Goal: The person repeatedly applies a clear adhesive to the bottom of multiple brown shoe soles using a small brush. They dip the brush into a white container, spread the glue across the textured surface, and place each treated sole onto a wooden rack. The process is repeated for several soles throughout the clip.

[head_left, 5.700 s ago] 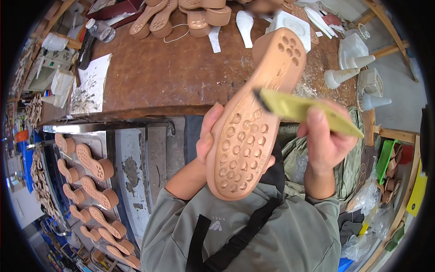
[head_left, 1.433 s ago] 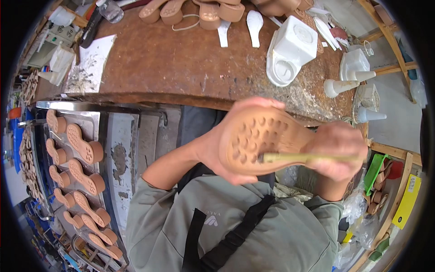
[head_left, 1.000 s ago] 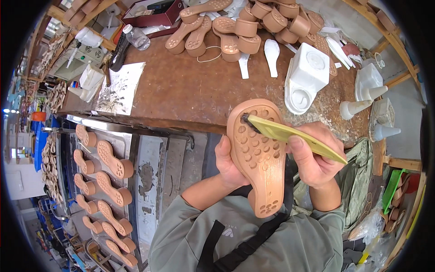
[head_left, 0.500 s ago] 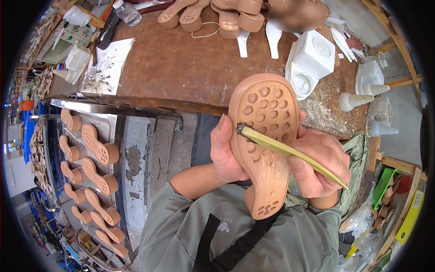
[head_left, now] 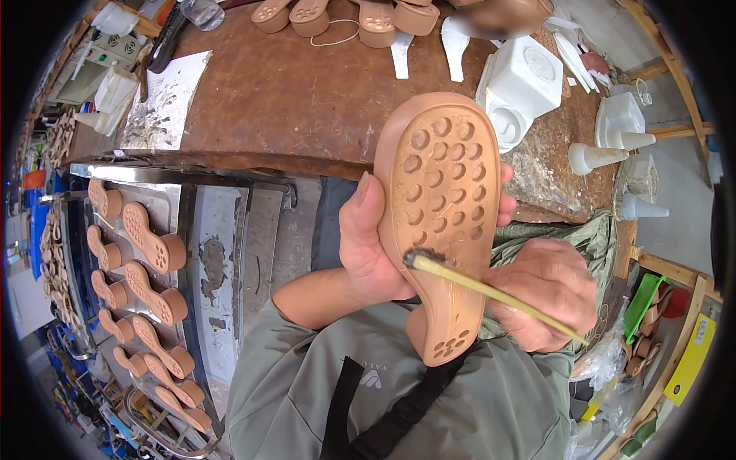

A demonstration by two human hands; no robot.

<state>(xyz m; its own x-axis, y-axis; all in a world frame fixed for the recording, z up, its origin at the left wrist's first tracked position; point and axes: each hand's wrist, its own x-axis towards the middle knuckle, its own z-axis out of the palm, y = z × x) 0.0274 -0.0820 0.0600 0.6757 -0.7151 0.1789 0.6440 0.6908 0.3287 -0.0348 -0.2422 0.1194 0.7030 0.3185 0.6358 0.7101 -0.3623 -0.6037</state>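
A tan heeled shoe sole (head_left: pixel 434 180) is held up before me, its dimpled upper face toward me and its heel at the bottom. My left hand (head_left: pixel 374 244) grips it along the left edge, with fingertips showing past the right edge. Between the fingers of my right hand (head_left: pixel 546 297) is a brush (head_left: pixel 491 291) with a yellowish flat handle. Its dark bristles touch the sole at the narrowing waist, below the round dimples. A wet shine lies on the surface around and under the brush.
Several tan soles stand on a metal tray (head_left: pixel 192 230) at left. More soles (head_left: pixel 310 17) lie at the far side of the brown table (head_left: pixel 284 100). To the right are a white plastic container (head_left: pixel 529 80), white nozzle-shaped bottles (head_left: pixel 602 156) and white cut pieces (head_left: pixel 455 50).
The brush has moved down the sole, from the dimpled area's left edge to the waist. The sole is slightly higher and further left in view.
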